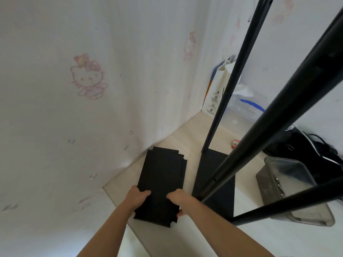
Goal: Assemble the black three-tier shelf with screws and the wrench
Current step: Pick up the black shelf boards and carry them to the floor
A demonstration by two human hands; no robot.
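Black three-tier shelf, roughly one third assembled: upright poles [220, 125] fixed on bottom board [213, 175] on floor; two loose shelf boards [163, 175] stacked beside, gripped at near end by left hand [138, 196] and right hand [181, 199]; screws, wrench unseen.

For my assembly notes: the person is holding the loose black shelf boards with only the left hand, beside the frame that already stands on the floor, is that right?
Not quite: the head view shows both hands on them. The left hand and the right hand each grip the near end of the black shelf boards, beside the frame already standing on the floor.
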